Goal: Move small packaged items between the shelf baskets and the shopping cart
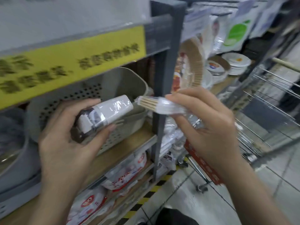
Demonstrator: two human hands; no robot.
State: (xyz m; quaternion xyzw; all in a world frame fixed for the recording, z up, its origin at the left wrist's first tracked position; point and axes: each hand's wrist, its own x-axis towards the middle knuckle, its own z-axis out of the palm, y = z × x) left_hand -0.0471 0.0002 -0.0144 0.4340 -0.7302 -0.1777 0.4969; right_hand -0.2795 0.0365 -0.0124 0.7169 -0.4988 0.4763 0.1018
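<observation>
My left hand (65, 143) grips a white, plastic-wrapped box (103, 116) with a dark end, held just in front of a beige perforated shelf basket (90, 93). My right hand (209, 125) pinches a clear-wrapped pack of wooden sticks (155, 103), its stick ends pointing left toward the box. The two items are close but apart. The wire shopping cart (267, 101) stands to the right, behind my right hand.
A grey shelf post (164, 78) rises between my hands. A yellow sign (69, 64) runs along the shelf edge above the basket. Packaged goods (126, 172) fill the lower shelf; plates (235, 62) are stacked at the back right. Grey tubs (14, 153) stand at left.
</observation>
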